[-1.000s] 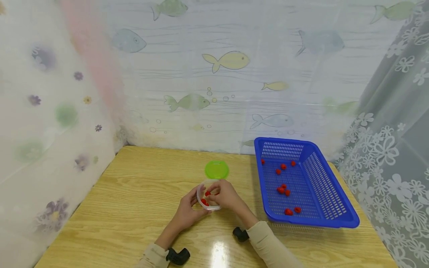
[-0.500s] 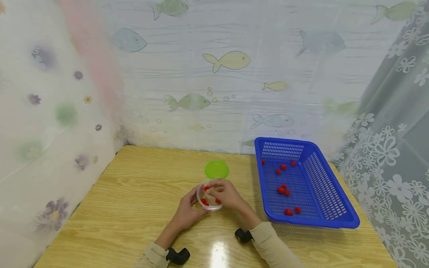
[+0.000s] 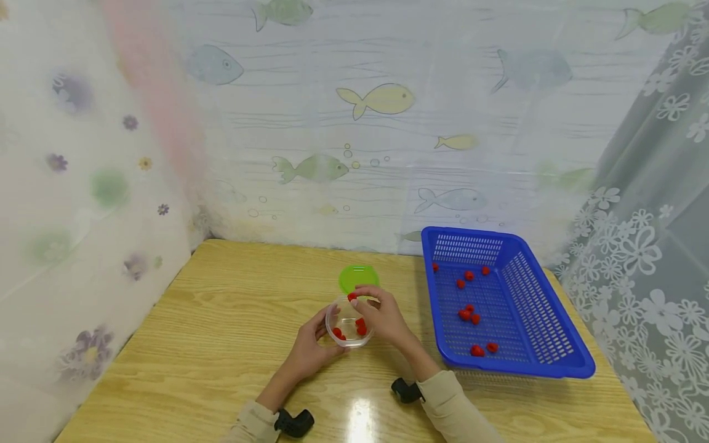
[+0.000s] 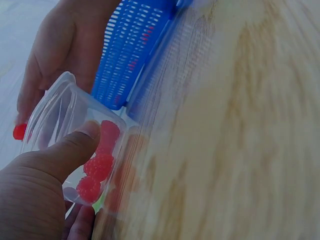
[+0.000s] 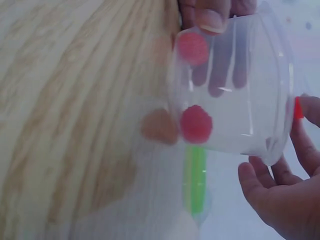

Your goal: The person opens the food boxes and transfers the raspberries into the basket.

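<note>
"Head view first: where is everything?"

"The clear tub (image 3: 353, 343) is mid-table (image 3: 249, 301), left of the blue basket (image 3: 509, 367) and just nearer than the green lid (image 3: 354, 278). The left hand (image 3: 311, 349) grips the tub's left side; the right hand (image 3: 386, 318) pinches a red berry (image 3: 352, 296) by the far rim."

"And the left wrist view?"

"The thumb presses the tub's wall, with fingers on the other side, a firm hold. A few loose berries (image 4: 98, 166) lie in the bottom. The plastic looks thin and smooth, so I'd expect it light, slightly slippery and apt to flex; low on the sides seems the safest place to grip."

"The right wrist view?"

"The pinched berry shows beside the rim; whether they touch, I can't tell. It's probably light and perhaps soft, though real or moulded I can't say. I'd take it by its sides, thumb against forefinger, gently: hard squeezing might crush it."
</note>
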